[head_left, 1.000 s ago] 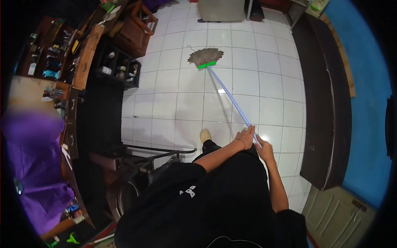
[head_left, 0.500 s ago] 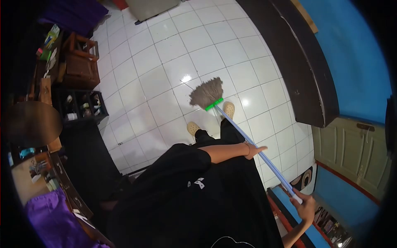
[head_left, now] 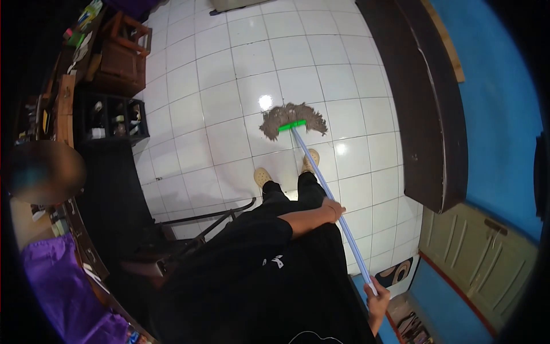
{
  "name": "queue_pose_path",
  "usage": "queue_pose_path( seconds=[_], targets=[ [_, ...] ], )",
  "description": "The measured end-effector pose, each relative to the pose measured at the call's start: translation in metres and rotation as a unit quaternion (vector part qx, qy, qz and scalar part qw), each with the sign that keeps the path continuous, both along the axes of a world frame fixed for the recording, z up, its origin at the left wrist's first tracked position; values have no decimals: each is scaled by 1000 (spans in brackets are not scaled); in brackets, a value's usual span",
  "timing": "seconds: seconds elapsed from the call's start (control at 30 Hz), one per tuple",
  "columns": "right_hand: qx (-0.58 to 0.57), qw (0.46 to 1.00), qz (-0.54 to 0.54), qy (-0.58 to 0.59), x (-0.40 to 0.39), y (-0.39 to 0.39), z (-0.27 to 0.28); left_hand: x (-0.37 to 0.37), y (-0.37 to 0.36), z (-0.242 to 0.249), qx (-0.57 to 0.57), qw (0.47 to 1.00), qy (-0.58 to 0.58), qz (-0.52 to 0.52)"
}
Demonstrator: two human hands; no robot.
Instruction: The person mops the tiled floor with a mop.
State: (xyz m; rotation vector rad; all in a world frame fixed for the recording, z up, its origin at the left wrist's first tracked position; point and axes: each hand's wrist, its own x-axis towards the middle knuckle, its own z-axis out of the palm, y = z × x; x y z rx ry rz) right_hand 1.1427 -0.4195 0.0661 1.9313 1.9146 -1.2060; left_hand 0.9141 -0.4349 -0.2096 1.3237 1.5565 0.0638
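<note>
A mop [head_left: 352, 243] with a pale blue handle, a green clamp and grey, stringy strands slants across the view. Its strands lie fanned out on the white tiles in front of my feet. My left hand [head_left: 332, 210] is closed round the middle of the handle, though some of its fingers are blurred. Near the handle's top end, at the lower right, my right hand [head_left: 378, 297] grips it with bent fingers. The handle passes over my right cream clog [head_left: 311, 157], and the left clog [head_left: 262, 176] stands beside it.
A long dark brown cabinet [head_left: 412, 97] runs along the right, near a greenish door [head_left: 475, 246]. To the left stand a black shelf [head_left: 113, 120] with small items and a brown wooden stool [head_left: 123, 51]. A black metal frame [head_left: 212, 217] lies close to my left side.
The mop head has swung right and its strands have spread wider, with the clamp farther from my feet. Both hands have shifted left in view along with the handle. The camera view has turned slightly.
</note>
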Motion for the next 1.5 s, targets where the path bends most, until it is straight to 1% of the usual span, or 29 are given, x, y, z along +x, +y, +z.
queue_pose_path(
  seconds=[0.03, 0.1, 0.17, 0.27, 0.3, 0.33, 0.37, 0.4, 0.43, 0.5, 0.53, 0.6, 0.67, 0.73, 0.77, 0.83, 0.87, 0.93, 0.97, 1.03, 1.07, 1.1, 1.13, 1.2, 1.23, 1.27, 1.33, 1.4, 1.5],
  targets=[
    [-28, 999, 43, 1, 0, 12, -21, -17, -1, -2, -3, 999, 21, 30],
    [-92, 991, 70, -69, -56, 33, -34, -40, -8, -22, 14, 988, 63, 139],
    [1, 976, 210, 54, -72, 59, -94, -74, -22, -13, 44, 967, 102, 230],
    [43, 940, 325, 99, -155, 92, -149, -118, -25, 2, -57, 958, 119, 256],
    [66, 919, 371, 119, -181, 104, -172, -124, -26, 4, -61, 954, 131, 262],
    [39, 912, 403, 66, -217, 115, -182, -129, -29, 4, -50, 945, 136, 293],
    [76, 891, 433, 113, -247, 126, -206, -132, -31, 6, -40, 936, 140, 320],
    [92, 882, 441, 138, -283, 133, -216, -133, -32, 9, -28, 922, 124, 366],
    [149, 857, 468, 155, -316, 141, -239, -129, -34, 8, -34, 920, 130, 368],
    [154, 842, 478, 197, -381, 150, -267, -110, -39, 1, 40, 880, 84, 465],
    [106, 861, 465, 179, -408, 150, -279, -97, -42, -4, 54, 879, 77, 468],
    [-72, 904, 369, 203, -443, 142, -276, -70, -43, -8, 42, 889, 67, 452],
    [-190, 911, 282, 234, -450, 126, -283, -40, -51, -26, 37, 900, 48, 431],
    [-80, 909, 352, 207, -449, 109, -270, -37, -52, -37, 31, 963, -44, 264],
    [-88, 913, 353, 187, -443, 101, -270, -42, -49, -36, 6, 970, -46, 238],
    [-37, 873, 454, 173, -422, 97, -256, -51, -41, -27, -19, 939, 13, 343],
    [21, 854, 486, 182, -403, 96, -270, -54, -38, -19, -25, 921, 49, 386],
    [48, 837, 507, 198, -350, 99, -282, -67, -28, 2, -3, 878, 60, 476],
    [34, 841, 499, 205, -321, 100, -279, -71, -25, 9, -1, 880, 53, 472],
    [29, 846, 486, 215, -263, 105, -264, -80, -17, 20, 91, 892, 113, 427],
    [39, 848, 482, 216, -234, 107, -253, -81, -15, 23, 121, 914, 118, 368],
    [12, 866, 470, 171, -210, 106, -230, -80, -12, 25, 151, 932, 121, 307],
    [-18, 882, 454, 127, -188, 103, -199, -80, -8, 29, 125, 960, 70, 239],
    [-64, 903, 418, 73, -149, 97, -146, -66, 0, 19, 114, 985, 73, 107],
    [-29, 897, 430, 97, -123, 95, -132, -61, 2, 32, 116, 988, 67, 75],
    [5, 890, 441, 117, -102, 92, -114, -56, 6, 27, 131, 989, 37, 52],
    [-72, 920, 384, 33, -88, 80, -48, -43, 13, 18, 149, 989, -17, 8],
    [-99, 934, 342, -10, -68, 72, -1, -30, 16, 15, 139, 988, -49, -39],
    [-89, 952, 290, -53, -61, 61, 65, -13, 17, 15, 122, 986, -71, -88]
  ],
)
